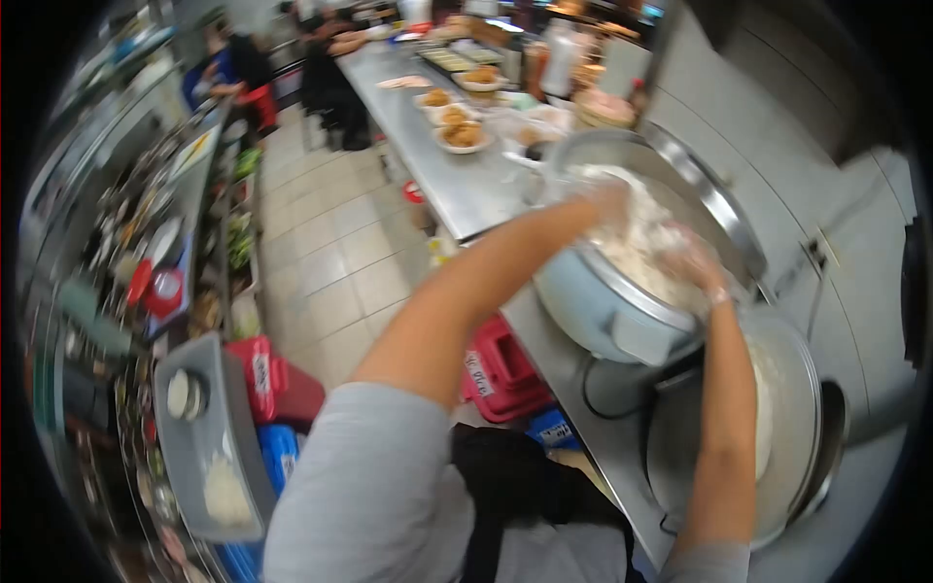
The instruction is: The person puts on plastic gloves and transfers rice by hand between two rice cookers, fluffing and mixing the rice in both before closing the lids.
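A large light-blue rice cooker (pixel 593 301) with a metal rim stands on the steel counter, holding a mass of white rice (pixel 632 248). My left hand (pixel 604 199) reaches into its far side, at the rice; motion blur smears the fingers. Over the near right part of the same rice is my right hand (pixel 692 257), in what looks like a clear plastic glove. Its fingers touch the white mass, but their grip is blurred. Behind the pot a round metal lid (pixel 705 189) leans up by the wall.
A second large pot (pixel 807 408) sits close by my right forearm. Bowls of fried food (pixel 459 134) line the steel counter (pixel 413 126). At left are a grey tub (pixel 175 466) and a red bin (pixel 277 384). Two people (pixel 330 83) are farther back.
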A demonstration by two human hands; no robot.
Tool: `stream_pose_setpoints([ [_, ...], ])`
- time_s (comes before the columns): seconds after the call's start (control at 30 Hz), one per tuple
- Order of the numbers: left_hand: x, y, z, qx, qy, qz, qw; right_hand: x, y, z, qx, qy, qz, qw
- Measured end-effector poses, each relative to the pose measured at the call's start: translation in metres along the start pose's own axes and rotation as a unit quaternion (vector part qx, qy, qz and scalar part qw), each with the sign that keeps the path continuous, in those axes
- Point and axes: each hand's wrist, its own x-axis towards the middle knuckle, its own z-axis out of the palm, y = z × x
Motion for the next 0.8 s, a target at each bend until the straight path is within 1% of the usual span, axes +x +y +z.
stream_pose_setpoints([
  [0.03, 0.006, -0.009, 0.009, -0.099, 0.064, 0.001, 0.993, -0.006, -0.006, 0.000, 0.023, 0.040, -0.029, 0.999],
  [0.07, -0.007, -0.007, -0.007, -0.196, 0.072, 0.021, 0.978, -0.012, -0.025, -0.005, 0.019, 0.058, -0.012, 0.998],
  [0.1, -0.019, 0.001, -0.027, -0.290, 0.076, 0.033, 0.953, -0.017, -0.052, -0.012, 0.130, 0.059, 0.092, 0.985],
  [0.13, -0.025, 0.015, -0.035, -0.289, 0.064, 0.045, 0.954, -0.020, -0.064, -0.016, 0.243, 0.057, 0.190, 0.950],
  [0.17, -0.032, 0.027, -0.042, -0.384, 0.076, 0.007, 0.920, -0.019, -0.055, -0.016, 0.247, 0.066, 0.198, 0.946],
  [0.2, -0.034, 0.034, -0.043, -0.474, 0.088, -0.034, 0.876, -0.014, -0.046, -0.014, 0.366, 0.048, 0.180, 0.912],
  [0.23, -0.035, 0.039, -0.042, -0.472, 0.081, -0.030, 0.877, -0.012, -0.038, -0.011, 0.477, 0.028, 0.156, 0.865],
  [0.27, -0.035, 0.043, -0.041, -0.442, 0.078, -0.034, 0.893, -0.014, -0.060, -0.014, 0.481, 0.027, 0.135, 0.866],
  [0.3, -0.033, 0.046, -0.039, -0.412, 0.076, -0.038, 0.907, -0.015, -0.069, -0.014, 0.483, 0.033, 0.137, 0.864],
  [0.37, -0.029, 0.047, -0.038, -0.408, 0.062, -0.043, 0.910, -0.017, -0.075, -0.015, 0.575, 0.045, 0.200, 0.792],
  [0.4, -0.027, 0.047, -0.038, -0.407, 0.054, -0.051, 0.911, -0.013, -0.062, -0.012, 0.595, 0.029, 0.176, 0.784],
  [0.43, -0.026, 0.048, -0.037, -0.405, 0.051, -0.047, 0.912, -0.008, -0.057, -0.011, 0.596, 0.034, 0.175, 0.783],
  [0.5, -0.025, 0.047, -0.034, -0.517, 0.080, -0.062, 0.850, -0.001, -0.052, -0.011, 0.600, 0.072, 0.219, 0.766],
  [0.53, -0.018, 0.042, -0.038, -0.479, 0.051, -0.048, 0.875, -0.001, -0.049, -0.011, 0.603, 0.076, 0.218, 0.764],
  [0.57, -0.013, 0.041, -0.037, -0.477, 0.048, -0.046, 0.877, -0.001, -0.049, -0.012, 0.567, 0.080, 0.219, 0.790],
  [0.6, -0.009, 0.040, -0.035, -0.417, 0.058, -0.027, 0.907, -0.002, -0.049, -0.011, 0.530, 0.082, 0.220, 0.815],
  [0.63, -0.006, 0.038, -0.031, -0.357, 0.070, -0.008, 0.931, -0.003, -0.049, -0.009, 0.530, 0.081, 0.221, 0.815],
  [0.67, -0.006, 0.038, -0.030, -0.357, 0.069, -0.009, 0.931, -0.007, -0.057, -0.006, 0.501, 0.097, 0.221, 0.831],
  [0.7, -0.006, 0.038, -0.028, -0.364, 0.067, -0.034, 0.928, -0.009, -0.060, -0.004, 0.473, 0.113, 0.221, 0.845],
  [0.73, -0.006, 0.039, -0.027, -0.370, 0.064, -0.057, 0.925, -0.008, -0.057, -0.005, 0.474, 0.114, 0.222, 0.844],
  [0.77, -0.003, 0.038, -0.025, -0.369, 0.062, -0.056, 0.926, -0.004, -0.051, -0.008, 0.400, 0.080, 0.184, 0.894],
  [0.8, 0.002, 0.034, -0.023, -0.320, 0.082, -0.075, 0.941, 0.002, -0.044, -0.010, 0.321, 0.045, 0.145, 0.935],
])
